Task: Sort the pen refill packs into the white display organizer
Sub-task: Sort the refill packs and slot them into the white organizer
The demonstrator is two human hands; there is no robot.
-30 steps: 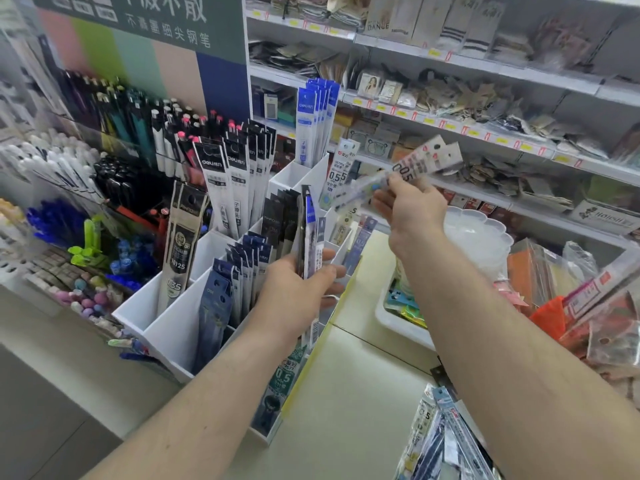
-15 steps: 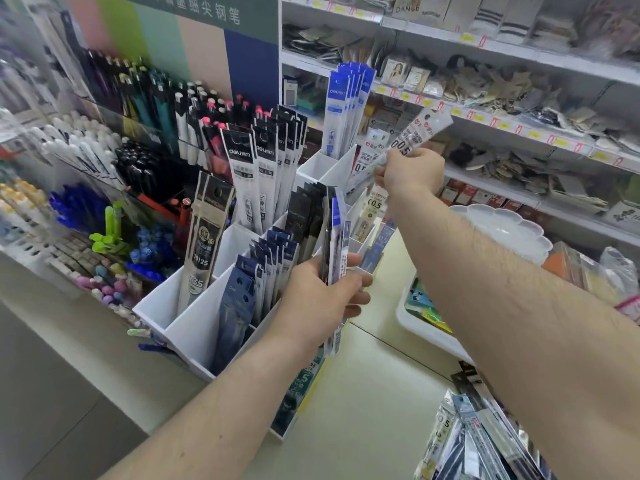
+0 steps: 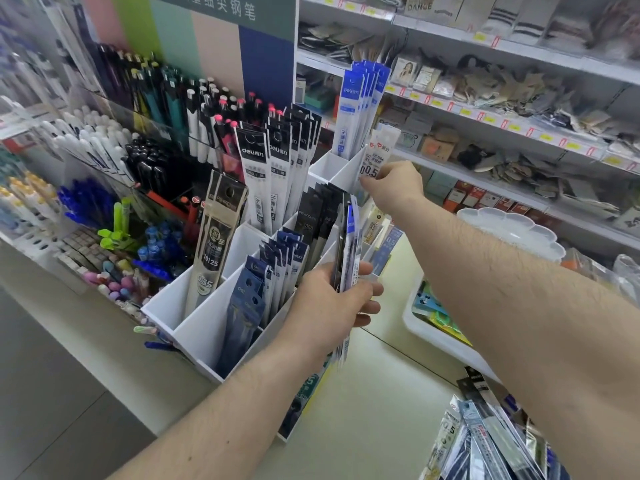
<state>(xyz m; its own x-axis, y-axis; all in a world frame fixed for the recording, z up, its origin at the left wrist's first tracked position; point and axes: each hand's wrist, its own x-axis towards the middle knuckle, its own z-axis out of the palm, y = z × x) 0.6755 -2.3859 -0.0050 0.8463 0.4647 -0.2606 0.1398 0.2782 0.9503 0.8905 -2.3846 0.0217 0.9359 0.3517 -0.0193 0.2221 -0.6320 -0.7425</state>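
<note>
Right arm stretched forward over the counter, forearm bare, wrist bent down. Right hand pinches a white refill pack marked 0.5 between thumb and fingertips; pack upright, lower end at the rear right compartment of the white display organizer; whether it has entered the slot cannot be told.

Left arm comes up from the near edge. Left hand curled round a bundle of refill packs, held vertical and edge-on just beside the organizer's right side, fingers wrapped over the front.

Organizer sits on the counter's left part: blue packs at its far corner, black-and-white packs mid-rear, dark blue packs in a near compartment. Loose packs heaped at the counter's near right corner. White tray at the right edge
</note>
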